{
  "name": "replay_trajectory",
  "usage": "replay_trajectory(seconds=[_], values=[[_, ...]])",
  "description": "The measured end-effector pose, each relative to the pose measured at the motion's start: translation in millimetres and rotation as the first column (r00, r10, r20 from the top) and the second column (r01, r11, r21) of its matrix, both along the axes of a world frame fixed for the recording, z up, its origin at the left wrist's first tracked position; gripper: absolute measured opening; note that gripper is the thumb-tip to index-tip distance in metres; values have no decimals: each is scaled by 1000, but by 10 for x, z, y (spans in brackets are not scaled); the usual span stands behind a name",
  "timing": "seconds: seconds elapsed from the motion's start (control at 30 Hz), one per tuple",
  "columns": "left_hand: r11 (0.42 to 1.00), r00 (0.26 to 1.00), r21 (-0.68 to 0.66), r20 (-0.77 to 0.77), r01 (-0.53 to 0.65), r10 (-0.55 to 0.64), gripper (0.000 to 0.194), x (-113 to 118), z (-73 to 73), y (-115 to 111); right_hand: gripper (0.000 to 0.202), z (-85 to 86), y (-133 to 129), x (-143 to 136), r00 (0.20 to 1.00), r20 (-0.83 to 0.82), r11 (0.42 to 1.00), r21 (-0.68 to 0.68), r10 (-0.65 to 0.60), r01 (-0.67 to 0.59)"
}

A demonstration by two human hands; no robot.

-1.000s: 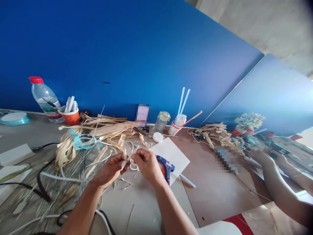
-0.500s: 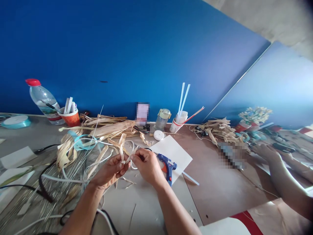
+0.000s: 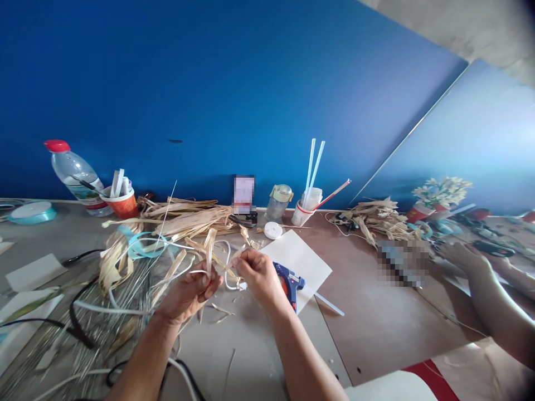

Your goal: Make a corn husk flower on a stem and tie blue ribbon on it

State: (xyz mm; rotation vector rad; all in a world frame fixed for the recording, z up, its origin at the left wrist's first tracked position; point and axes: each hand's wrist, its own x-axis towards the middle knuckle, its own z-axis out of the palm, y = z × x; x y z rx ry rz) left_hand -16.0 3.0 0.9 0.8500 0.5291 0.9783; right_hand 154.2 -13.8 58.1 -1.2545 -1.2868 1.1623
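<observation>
My left hand (image 3: 193,291) is closed on a pale strip of dried corn husk (image 3: 209,249), which stands up from between the fingers. To its right, my right hand (image 3: 258,274) makes a pinch with thumb and forefinger. A thin pale bit shows at those fingertips, too small to tell whether it is part of the husk. A small gap lies between the hands. Partly behind my right hand, a blue glue gun (image 3: 291,277) rests on a white sheet (image 3: 314,262). White cord (image 3: 228,262) loops behind the fingers.
Dried husks (image 3: 188,214) lie along the blue wall, and thin wires (image 3: 129,295) spread at left. A bottle (image 3: 77,172), a cup of glue sticks (image 3: 301,214) and a glass jar (image 3: 279,203) stand at the back. A co-worker's arm (image 3: 493,301) reaches in at right.
My right hand has moved a little to the right, away from my left hand, so the fingertips are farther apart. My left hand still holds the husk strip. The view has shifted slightly.
</observation>
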Motion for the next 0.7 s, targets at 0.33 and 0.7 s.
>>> replay_trajectory(seconds=[0.33, 0.7], values=[[983, 985, -129, 94, -132, 144, 16, 35, 30, 28, 23, -49, -22, 14, 1000, -10, 1000, 6, 5, -5], [994, 994, -95, 94, -49, 58, 20, 36, -13, 6, 23, -81, -24, -29, 998, -57, 1000, 20, -6, 8]])
